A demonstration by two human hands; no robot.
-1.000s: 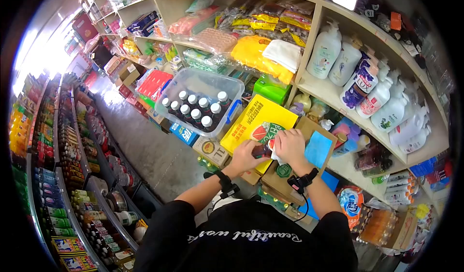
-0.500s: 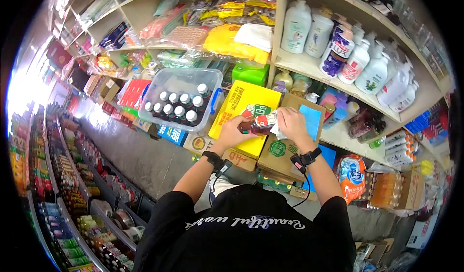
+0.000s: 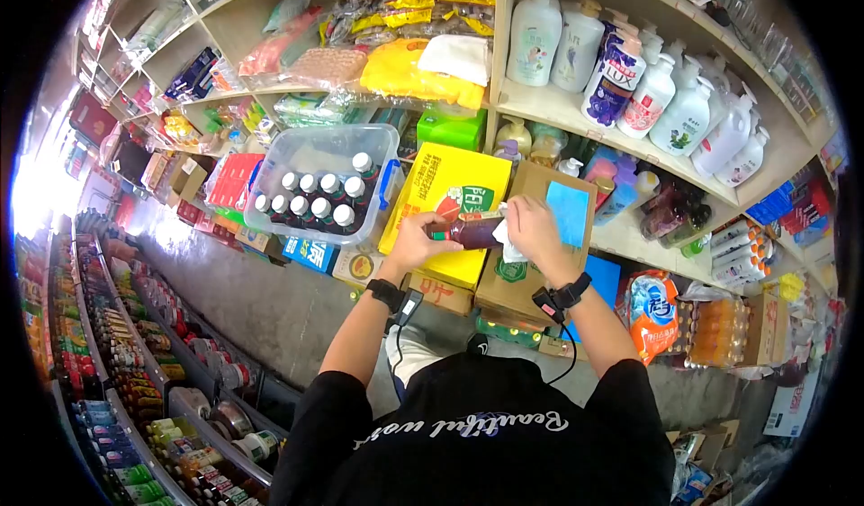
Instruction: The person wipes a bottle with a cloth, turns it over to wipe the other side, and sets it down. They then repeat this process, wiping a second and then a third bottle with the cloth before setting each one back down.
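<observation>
My left hand (image 3: 416, 241) grips a dark bottle (image 3: 470, 232) by its capped end and holds it sideways over a yellow carton (image 3: 443, 188). My right hand (image 3: 533, 229) presses a white cloth (image 3: 509, 245) against the other end of the bottle. Both wrists wear black bands with cables. A brown cardboard box (image 3: 529, 272) with a blue sheet (image 3: 567, 211) on it lies under my right hand.
A clear plastic bin (image 3: 297, 157) with several white-capped dark bottles stands left of the yellow carton. Shelves ahead hold white pump bottles (image 3: 648, 92) and packaged goods. A narrow grey aisle floor (image 3: 261, 308) runs to the left, beside low shelves of bottled drinks (image 3: 117, 362).
The bottle has turned so its dark side faces up and the red label is out of sight. The view has shifted slightly; both hands stay on the bottle.
</observation>
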